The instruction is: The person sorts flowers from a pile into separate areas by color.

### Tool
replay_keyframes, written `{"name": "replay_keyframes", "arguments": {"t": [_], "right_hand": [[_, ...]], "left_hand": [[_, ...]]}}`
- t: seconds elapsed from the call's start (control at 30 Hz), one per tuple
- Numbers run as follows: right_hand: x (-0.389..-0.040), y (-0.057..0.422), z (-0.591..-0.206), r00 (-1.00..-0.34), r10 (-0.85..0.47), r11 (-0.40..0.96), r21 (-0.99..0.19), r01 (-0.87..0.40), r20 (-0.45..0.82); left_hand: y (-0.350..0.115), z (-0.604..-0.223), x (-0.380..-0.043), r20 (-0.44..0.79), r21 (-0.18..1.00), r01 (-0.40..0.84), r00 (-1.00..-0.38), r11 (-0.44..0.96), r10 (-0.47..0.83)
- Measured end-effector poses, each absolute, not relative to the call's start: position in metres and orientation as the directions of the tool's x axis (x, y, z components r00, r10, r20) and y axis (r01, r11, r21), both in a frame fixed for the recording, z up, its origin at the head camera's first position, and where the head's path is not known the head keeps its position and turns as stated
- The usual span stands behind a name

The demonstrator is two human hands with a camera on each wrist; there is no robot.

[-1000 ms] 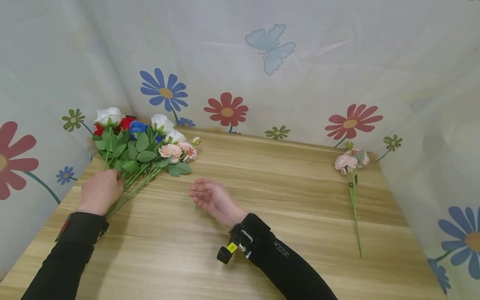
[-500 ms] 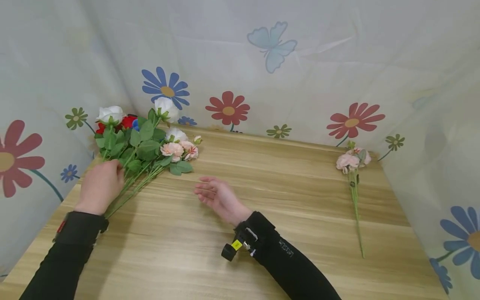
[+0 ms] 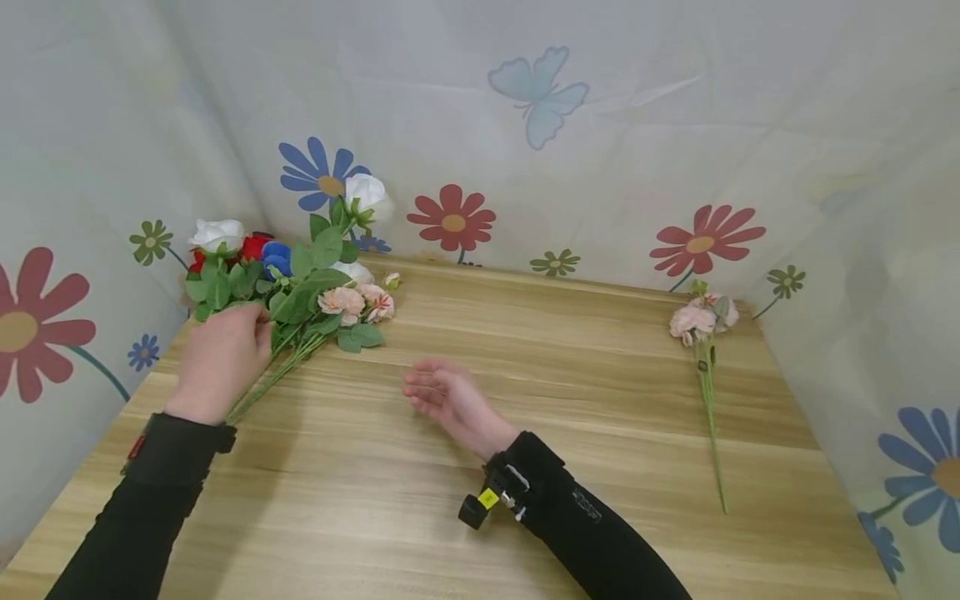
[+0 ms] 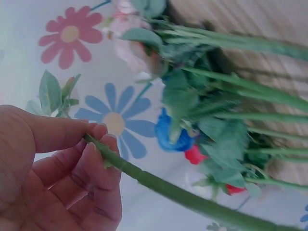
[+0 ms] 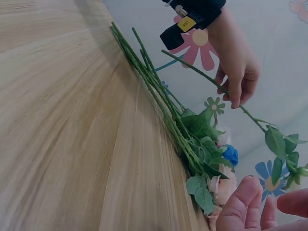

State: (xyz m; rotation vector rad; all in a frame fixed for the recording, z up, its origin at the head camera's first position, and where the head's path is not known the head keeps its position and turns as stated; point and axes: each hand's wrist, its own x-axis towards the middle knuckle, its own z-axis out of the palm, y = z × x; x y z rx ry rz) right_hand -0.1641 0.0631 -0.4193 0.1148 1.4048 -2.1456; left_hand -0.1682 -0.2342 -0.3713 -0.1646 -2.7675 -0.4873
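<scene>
My left hand (image 3: 225, 358) pinches the green stem (image 4: 192, 201) of a white rose (image 3: 366, 193) between thumb and fingertips. In the right wrist view this stem is up off the table, above the other stems, with its leaves (image 5: 275, 142) pointing away. Under and beside that hand lies a heap of artificial flowers: another white rose (image 3: 217, 235), red blooms (image 3: 256, 246), a blue rose (image 3: 277, 259) and pale pink flowers (image 3: 342, 303). My right hand (image 3: 461, 407) hovers over the middle of the table, fingers loosely bent, holding nothing.
A pale pink flower stem (image 3: 707, 400) lies alone on the right side of the wooden table (image 3: 570, 367). White curtains (image 3: 645, 108) printed with flowers and a butterfly stand around the back and sides.
My left hand has lifted the white rose out of the heap, up and to the right, its bloom now against the curtain. My right hand has drifted slightly right.
</scene>
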Motion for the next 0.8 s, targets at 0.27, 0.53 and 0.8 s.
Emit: {"name": "replay_keyframes", "arguments": {"t": [0.27,0.53,0.8], "right_hand": [[-0.157,0.077,-0.42,-0.842,-0.412,-0.285,-0.829,0.482,-0.348],[-0.154,0.089,-0.428,-0.851,-0.396,-0.244,-0.854,0.46,-0.346],[-0.15,0.102,-0.429,-0.858,-0.392,-0.204,-0.878,0.432,-0.331]], "left_hand": [[-0.208,-0.37,-0.169,0.286,0.38,0.224,-0.951,0.898,0.117],[-0.184,-0.378,-0.173,0.193,0.485,0.228,-0.97,0.844,0.152],[-0.16,-0.384,-0.175,0.125,0.641,0.232,-0.972,0.732,0.199]]}}
